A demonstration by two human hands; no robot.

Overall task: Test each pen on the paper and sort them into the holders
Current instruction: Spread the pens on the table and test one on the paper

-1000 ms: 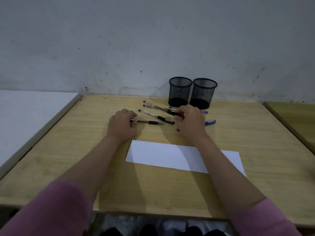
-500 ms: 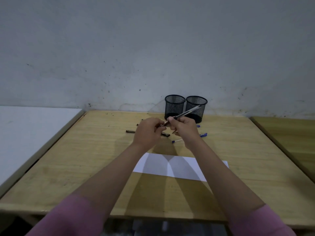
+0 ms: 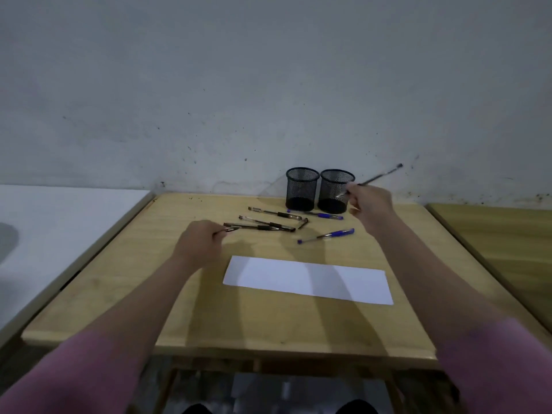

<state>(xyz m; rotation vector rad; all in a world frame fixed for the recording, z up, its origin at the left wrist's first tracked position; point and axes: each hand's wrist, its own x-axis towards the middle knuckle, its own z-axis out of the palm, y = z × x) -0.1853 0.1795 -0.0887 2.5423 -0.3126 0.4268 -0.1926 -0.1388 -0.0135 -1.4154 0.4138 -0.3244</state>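
The right hand (image 3: pixel 369 206) is raised above the tabletop (image 3: pixel 143 273), just in front of the right holder (image 3: pixel 336 191). Its fingers are curled around a pen (image 3: pixel 377 178), which points up and to the right, with the far end in front of the wall (image 3: pixel 209 100). The left hand (image 3: pixel 198 243) is lower, near the left side of the group of pens. It pinches a small dark cap (image 3: pixel 227 231) between thumb and fingers; the cap is thin and a little blurred.

Between the two hands, several pens lie on the tabletop. Three black pens (image 3: pixel 270 227) lie almost parallel, close together. A small dark piece (image 3: pixel 303 223) lies beside their right ends. One blue pen (image 3: pixel 326 235) lies apart, nearer to the paper, and another blue pen (image 3: pixel 324 216) lies just in front of the holders.

The left holder (image 3: pixel 302 189) stands beside the right one, both black mesh cups, upright, near the wall. The white paper (image 3: pixel 307 279) lies flat on the tabletop, nearer to the person, under the line between both forearms. Pink sleeves (image 3: pixel 74 375) cover the arms near the lower edge.
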